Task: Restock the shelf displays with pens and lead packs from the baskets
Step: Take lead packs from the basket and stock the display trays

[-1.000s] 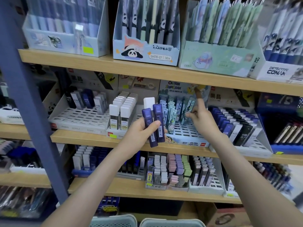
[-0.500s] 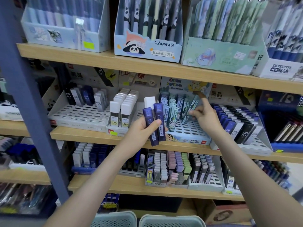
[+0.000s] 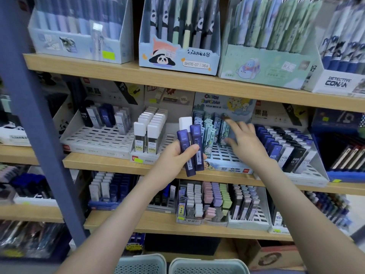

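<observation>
My left hand (image 3: 171, 161) grips two dark blue lead packs (image 3: 190, 149) upright, with a white-capped pack (image 3: 185, 123) behind them, in front of the middle shelf. My right hand (image 3: 245, 143) reaches into the Crayon Shin-chan display tray (image 3: 229, 169). Its fingers are stretched out and touch the row of pale blue and green lead packs (image 3: 209, 129) standing there. I cannot see anything held in that hand. Two pale mesh baskets (image 3: 142, 264) (image 3: 207, 265) sit at the bottom edge below my arms.
A white tray of HB 0.7 packs (image 3: 94, 143) stands to the left, and white-capped 100-lead packs (image 3: 147, 135) beside it. Another HB tray (image 3: 308, 175) is on the right. Pen boxes (image 3: 178, 58) fill the top shelf. A blue upright post (image 3: 39, 119) crosses the left.
My right hand has dropped from the display's header card down onto the row of pale packs. My left hand keeps holding the same packs in place.
</observation>
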{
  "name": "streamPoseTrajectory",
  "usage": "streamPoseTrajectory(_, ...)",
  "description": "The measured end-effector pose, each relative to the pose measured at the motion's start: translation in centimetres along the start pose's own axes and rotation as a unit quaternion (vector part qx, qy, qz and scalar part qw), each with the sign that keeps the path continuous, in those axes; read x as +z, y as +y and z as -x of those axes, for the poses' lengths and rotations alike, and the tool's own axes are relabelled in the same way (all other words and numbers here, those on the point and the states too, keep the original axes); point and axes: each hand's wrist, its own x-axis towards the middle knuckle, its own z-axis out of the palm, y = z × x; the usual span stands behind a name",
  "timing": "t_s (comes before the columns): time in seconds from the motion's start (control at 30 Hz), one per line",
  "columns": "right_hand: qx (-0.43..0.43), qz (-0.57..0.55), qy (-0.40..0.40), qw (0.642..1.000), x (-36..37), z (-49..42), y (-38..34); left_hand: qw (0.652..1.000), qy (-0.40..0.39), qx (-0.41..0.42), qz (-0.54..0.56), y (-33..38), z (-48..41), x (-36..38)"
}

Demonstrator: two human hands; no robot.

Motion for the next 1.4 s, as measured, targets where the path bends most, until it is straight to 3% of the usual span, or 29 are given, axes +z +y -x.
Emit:
streamPoseTrajectory(0.17, 0.007, 0.019, 0.006, 1.000, -0.2, 0.2, -0.1, 1.000, -0.001, -0.007, 0.004, -0.1, 0.1, 0.2)
streamPoseTrajectory(0.37, -0.027, -0.036, 0.060, 0.997, 0.0, 1.3, -1.3, 1.000, 0.000, -0.003, 0.006, 0.0, 0.3, -0.1)
streamPoseTrajectory(0.5, -0.031, 0.028, 0.096, 0.995, 0.1, 1.3, -0.8, 1.000, 0.000, -0.003, 0.006, 0.2, 0.1, -0.1)
streamPoseTrajectory(0.63, -0.035, 0.044, 0.088, 0.995, 0.0, 1.1, -0.8, 1.000, 0.001, -0.004, -0.001, 0.1, 0.1, -0.1)
streamPoseTrajectory(0.9, -0.037, -0.037, 0.074, 0.996, -0.3, 0.8, -1.3, 1.000, -0.006, -0.007, -0.009, 0.0, 0.3, 0.3)
streamPoseTrajectory(1.13, -0.060, 0.033, 0.041, 0.997, 0.1, -0.6, -1.8, 1.000, 0.003, 0.004, -0.010, 0.1, -0.1, -0.2)
streamPoseTrajectory(1.3, -0.023, -0.062, 0.094, 0.993, 0.3, -0.3, -1.3, 1.000, 0.011, 0.006, -0.006, -0.1, -0.3, -0.7)
streamPoseTrajectory(1.4, 0.051, -0.164, 0.121, 0.978, 0.5, 0.1, -1.3, 1.000, 0.015, 0.006, 0.002, -0.3, -0.3, -0.7)
